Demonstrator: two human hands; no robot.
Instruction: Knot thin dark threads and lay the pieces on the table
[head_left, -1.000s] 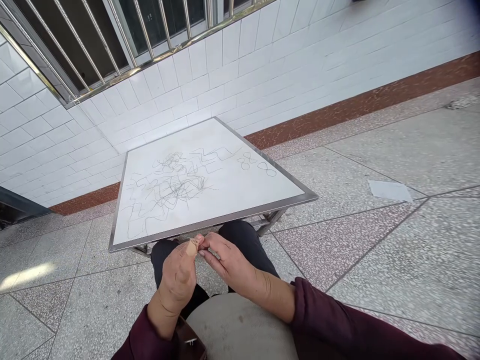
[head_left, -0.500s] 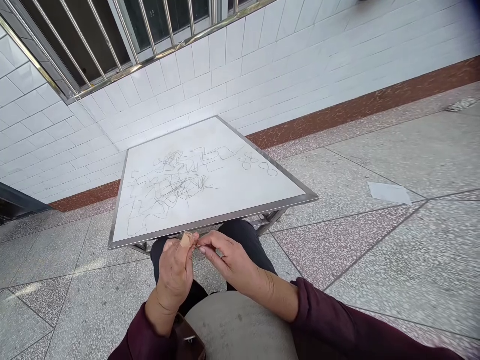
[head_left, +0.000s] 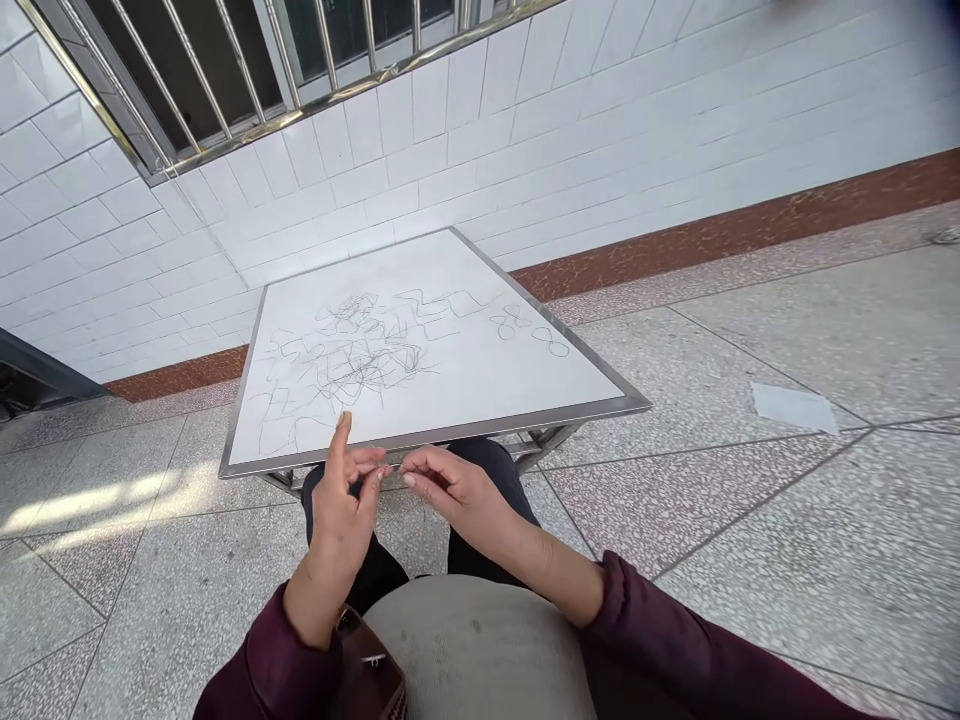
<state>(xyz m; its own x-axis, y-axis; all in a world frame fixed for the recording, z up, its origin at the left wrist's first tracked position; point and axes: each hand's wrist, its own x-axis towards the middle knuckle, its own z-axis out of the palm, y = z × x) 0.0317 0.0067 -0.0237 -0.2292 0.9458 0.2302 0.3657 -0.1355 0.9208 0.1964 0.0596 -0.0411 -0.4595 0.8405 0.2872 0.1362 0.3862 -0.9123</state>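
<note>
Over my lap, at the near edge of a white-topped table (head_left: pixel 517 380), my two hands meet fingertip to fingertip with a small gap. My left hand (head_left: pixel 337 515) pinches with thumb and lower fingers while its index finger, wrapped in tan tape at the tip, points up. The right hand (head_left: pixel 476 505) pinches with thumb and index finger. A fine wire-like strand seems to run between the pinches, mostly too thin to make out. On the tabletop lies a tangle of thin, dark bent wire-like strands (head_left: pixel 367 368), with several looped ones (head_left: pixel 506 325) to its right.
The table has a metal rim and stands against a white tiled wall (head_left: pixel 420 180) below a barred window (head_left: pixel 225 60). A pale sheet (head_left: pixel 793 408) lies on the speckled floor at the right. A brown bag (head_left: pixel 371 665) rests by my left side.
My left index finger has straightened from a curl and now points up. The right hand keeps its pinch near the left. The view has shifted slightly.
</note>
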